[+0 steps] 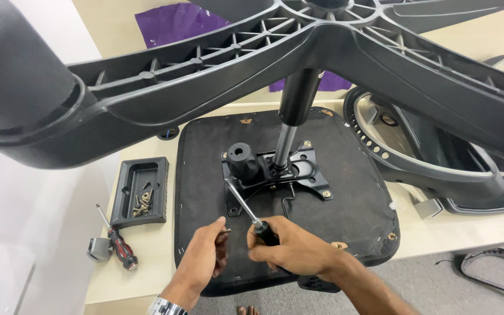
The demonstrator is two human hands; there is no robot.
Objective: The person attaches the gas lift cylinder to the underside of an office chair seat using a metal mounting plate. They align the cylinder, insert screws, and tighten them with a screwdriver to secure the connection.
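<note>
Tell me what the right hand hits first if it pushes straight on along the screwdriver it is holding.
Probably the black metal mechanism plate on the seat underside: the right hand aims its screwdriver at the plate's near-left corner, though depth is unclear.

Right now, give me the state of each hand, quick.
Left hand: closed in a loose grip on a small screw, only partly visible.
Right hand: closed around the black handle of a screwdriver, tip at the seat's metal plate.

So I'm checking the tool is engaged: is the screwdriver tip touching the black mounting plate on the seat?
Touching. The head view shows the screwdriver, gripped by the right hand, with its tip meeting the front left corner of the mounting plate, no gap visible.
</note>
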